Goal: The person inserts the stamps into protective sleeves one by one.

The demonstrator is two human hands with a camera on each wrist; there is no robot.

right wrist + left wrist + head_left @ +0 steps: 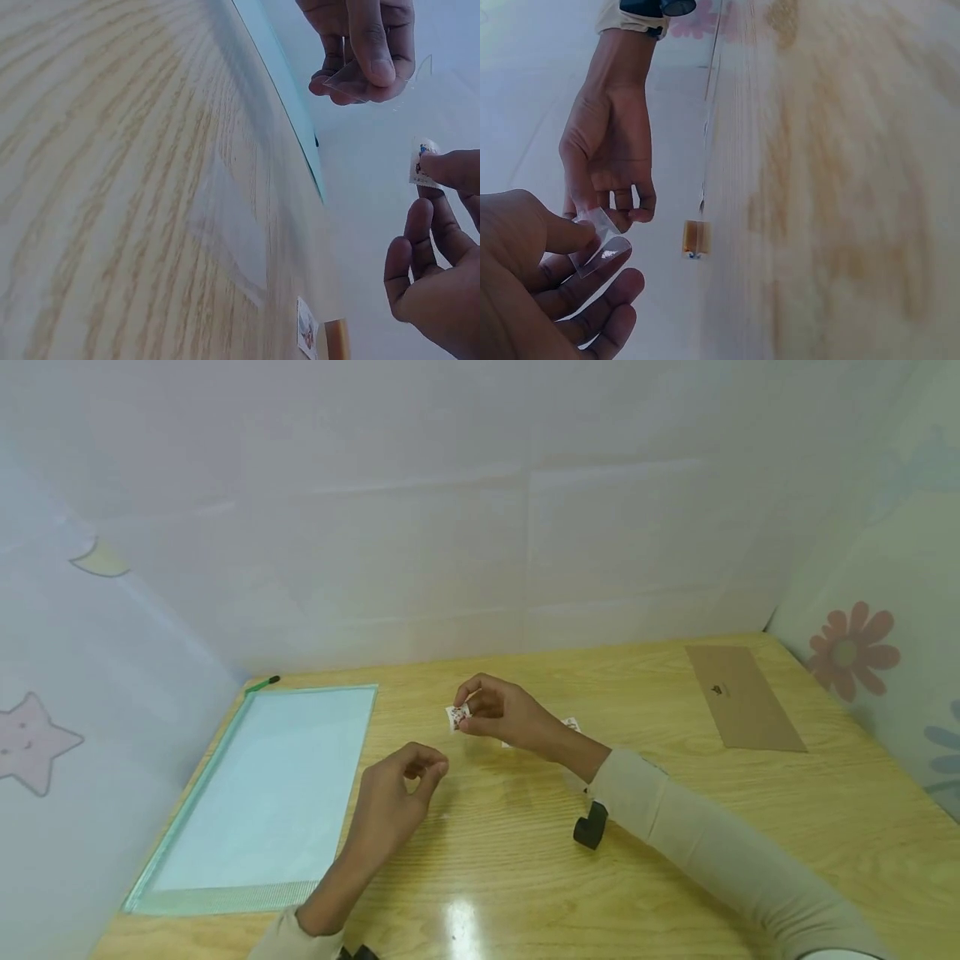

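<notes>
My right hand (502, 714) pinches a small stamp (457, 717) with a printed picture and white edges, held above the table. In the right wrist view the stamp (422, 161) sits between thumb and fingertips. To its left and nearer, my left hand (397, 797) pinches a small clear plastic sleeve (600, 244) between thumb and forefinger, its other fingers loosely bent. The sleeve is hardly visible in the head view. Stamp and sleeve are apart. Another stamp (572, 724) lies on the table, partly hidden behind my right wrist.
A pale zip pouch (255, 793) with a green-and-black pull (262, 683) lies on the table's left. At the back right rests a brown card sheet (742, 697). A clear sleeve (229, 232) lies on the wooden table (480, 877). Printed curtains (420, 527) stand around it.
</notes>
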